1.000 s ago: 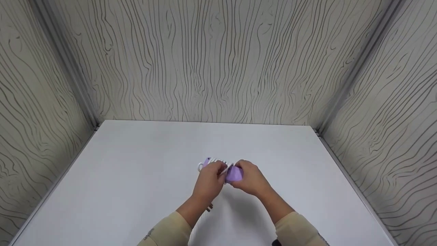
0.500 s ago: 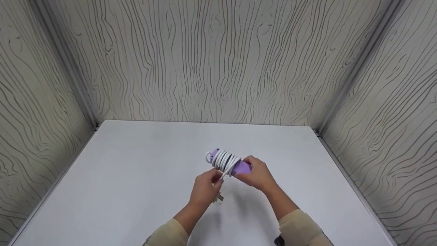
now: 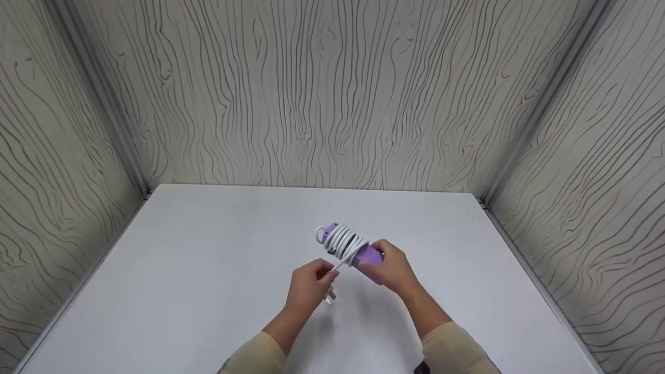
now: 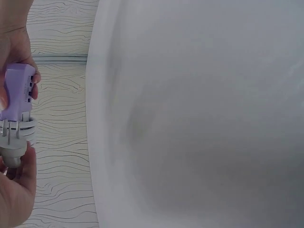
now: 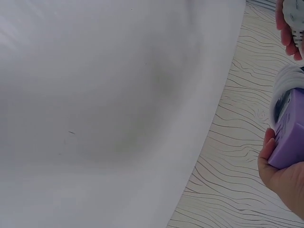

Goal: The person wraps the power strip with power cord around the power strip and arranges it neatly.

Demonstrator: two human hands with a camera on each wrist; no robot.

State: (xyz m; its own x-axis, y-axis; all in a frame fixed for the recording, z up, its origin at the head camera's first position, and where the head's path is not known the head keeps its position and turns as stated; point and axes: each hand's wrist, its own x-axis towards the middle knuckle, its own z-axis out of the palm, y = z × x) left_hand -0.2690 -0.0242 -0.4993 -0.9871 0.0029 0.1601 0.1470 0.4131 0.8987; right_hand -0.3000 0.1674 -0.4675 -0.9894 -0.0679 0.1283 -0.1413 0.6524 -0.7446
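Observation:
A purple power strip (image 3: pixel 370 255) is held up over the white table, tilted, with its white cord (image 3: pixel 345 243) wound round it in several turns. My right hand (image 3: pixel 392 267) grips the strip's bare near end, fingers and thumb on opposite sides. The left hand (image 3: pixel 307 285) pinches the cord's free end close to the plug (image 3: pixel 330 296), and a short stretch of cord runs taut from there to the windings. In the left wrist view the plug's metal prongs (image 4: pixel 10 129) point toward the strip's purple body (image 4: pixel 19 88). Socket slots show along one face.
The white table (image 3: pixel 223 249) spreads beneath both hands. Panels with a wood-grain line pattern (image 3: pixel 311 93) rise at the back and both sides, meeting at grey corner strips. A small dark object (image 3: pixel 422 368) shows by the right sleeve.
My left hand has drawn back from the windings toward the lower left, pulling the cord's end straight. The strip has risen slightly and shifted right, so its wound turns now show.

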